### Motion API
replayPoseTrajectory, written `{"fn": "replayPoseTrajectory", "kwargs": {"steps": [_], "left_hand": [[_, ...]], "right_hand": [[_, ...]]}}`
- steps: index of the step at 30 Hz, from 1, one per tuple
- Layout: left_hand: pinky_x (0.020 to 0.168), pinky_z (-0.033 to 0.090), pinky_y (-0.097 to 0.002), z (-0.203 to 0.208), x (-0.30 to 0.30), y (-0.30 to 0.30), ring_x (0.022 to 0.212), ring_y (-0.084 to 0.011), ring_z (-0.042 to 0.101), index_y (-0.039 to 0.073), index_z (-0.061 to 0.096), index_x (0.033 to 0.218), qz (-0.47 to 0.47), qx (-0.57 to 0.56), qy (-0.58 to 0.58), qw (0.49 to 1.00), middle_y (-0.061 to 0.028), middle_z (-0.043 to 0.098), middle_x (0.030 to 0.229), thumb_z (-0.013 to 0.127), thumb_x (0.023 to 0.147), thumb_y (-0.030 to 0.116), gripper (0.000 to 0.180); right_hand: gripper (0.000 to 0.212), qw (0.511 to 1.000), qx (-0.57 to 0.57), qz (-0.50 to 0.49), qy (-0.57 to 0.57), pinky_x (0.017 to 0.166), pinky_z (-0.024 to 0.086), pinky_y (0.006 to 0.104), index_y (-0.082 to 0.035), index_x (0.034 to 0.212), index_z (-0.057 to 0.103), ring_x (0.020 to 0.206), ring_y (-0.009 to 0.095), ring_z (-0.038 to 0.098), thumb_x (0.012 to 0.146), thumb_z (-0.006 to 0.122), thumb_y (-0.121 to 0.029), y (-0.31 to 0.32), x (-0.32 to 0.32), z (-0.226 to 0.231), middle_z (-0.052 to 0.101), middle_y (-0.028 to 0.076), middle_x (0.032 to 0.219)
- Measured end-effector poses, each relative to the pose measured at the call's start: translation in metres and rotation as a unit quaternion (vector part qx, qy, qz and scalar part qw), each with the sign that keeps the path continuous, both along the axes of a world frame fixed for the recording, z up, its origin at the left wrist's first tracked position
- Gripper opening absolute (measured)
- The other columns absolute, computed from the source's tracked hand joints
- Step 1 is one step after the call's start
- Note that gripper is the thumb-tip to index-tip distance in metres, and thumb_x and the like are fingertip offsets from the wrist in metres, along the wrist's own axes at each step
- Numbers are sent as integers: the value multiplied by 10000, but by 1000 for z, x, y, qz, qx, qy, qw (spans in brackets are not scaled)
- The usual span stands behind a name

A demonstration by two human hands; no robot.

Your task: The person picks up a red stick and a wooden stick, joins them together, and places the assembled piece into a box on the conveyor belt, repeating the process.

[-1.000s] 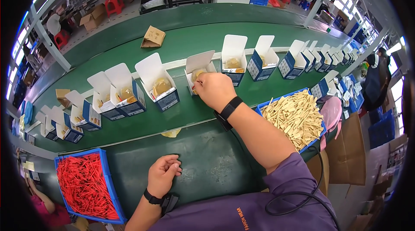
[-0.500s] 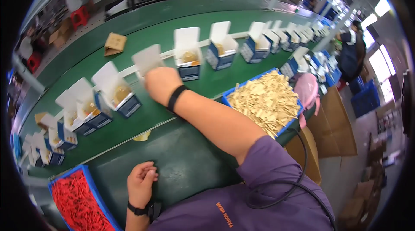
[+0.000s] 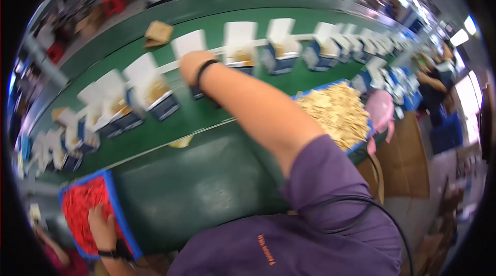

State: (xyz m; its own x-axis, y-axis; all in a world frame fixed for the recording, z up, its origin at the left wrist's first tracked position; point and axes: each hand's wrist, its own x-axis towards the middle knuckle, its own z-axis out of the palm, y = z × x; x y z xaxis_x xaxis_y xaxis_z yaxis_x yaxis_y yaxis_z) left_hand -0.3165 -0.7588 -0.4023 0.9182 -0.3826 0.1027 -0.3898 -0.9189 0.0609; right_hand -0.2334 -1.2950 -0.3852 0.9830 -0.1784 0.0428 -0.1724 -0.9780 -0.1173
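Note:
My left hand (image 3: 103, 228) is in a blue-rimmed bin (image 3: 117, 201) of small, thin red pieces (image 3: 82, 201). Its thumb and fingers are apart, touching the pieces, with nothing visible between them. My right hand (image 3: 194, 67) reaches across into an open blue-and-white carton (image 3: 189, 43). The back of that hand and wrist cover the carton's opening, so the fingers and anything in them are hidden. Neighbouring cartons stand with lids up: one (image 3: 240, 48) to the right and one (image 3: 155, 92) to the left, each with tan contents inside.
More open cartons (image 3: 279, 51) line the green belt (image 3: 206, 113). A blue bin of flat tan pieces (image 3: 336, 113) stands under my right arm. Beside it lies a pink bag (image 3: 380, 110). A brown cardboard piece (image 3: 157, 34) rests on the far side. Another person (image 3: 439, 79) is at right.
My left hand has moved left and down from above the dark work surface into the red pieces. The right hand stays at the same carton; the whole view has shifted.

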Motion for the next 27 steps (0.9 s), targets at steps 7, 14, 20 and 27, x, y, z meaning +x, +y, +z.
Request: {"fn": "replayPoseTrajectory", "kwargs": {"steps": [7, 14, 20, 27], "left_hand": [[808, 517, -401, -13, 9, 27, 877, -320, 634, 8, 642, 1113, 23, -64, 62, 996, -170, 625, 977, 691, 731, -70, 393], [709, 484, -279, -35, 22, 45, 756, -145, 579, 17, 637, 1059, 79, -261, 105, 956, -39, 594, 832, 679, 816, -40, 253], [536, 413, -230, -33, 35, 88, 602, -69, 489, 49, 597, 947, 158, -375, 225, 885, 9, 555, 769, 620, 934, 82, 43], [490, 375, -207, -17, 43, 107, 548, -54, 464, 37, 589, 991, 112, -259, 216, 935, 24, 509, 701, 588, 976, 88, 52]], "right_hand": [[324, 950, 207, 73, -221, 827, 554, 369, -27, 1182, 682, 905, 293, 715, 909, 648, -197, -22, -84, 29, 735, 185, 978], [274, 928, 303, -106, -187, 798, 541, 292, -2, 1145, 698, 876, 156, 691, 902, 694, -129, -76, -221, 29, 739, 110, 962], [217, 931, 271, -233, -79, 752, 540, 288, 0, 1034, 730, 828, 151, 690, 863, 732, -133, -118, -303, 8, 739, 88, 911], [273, 950, 123, -286, 0, 686, 536, 334, -10, 878, 739, 710, 217, 691, 835, 730, -280, -128, -301, -29, 713, 149, 760]]}}
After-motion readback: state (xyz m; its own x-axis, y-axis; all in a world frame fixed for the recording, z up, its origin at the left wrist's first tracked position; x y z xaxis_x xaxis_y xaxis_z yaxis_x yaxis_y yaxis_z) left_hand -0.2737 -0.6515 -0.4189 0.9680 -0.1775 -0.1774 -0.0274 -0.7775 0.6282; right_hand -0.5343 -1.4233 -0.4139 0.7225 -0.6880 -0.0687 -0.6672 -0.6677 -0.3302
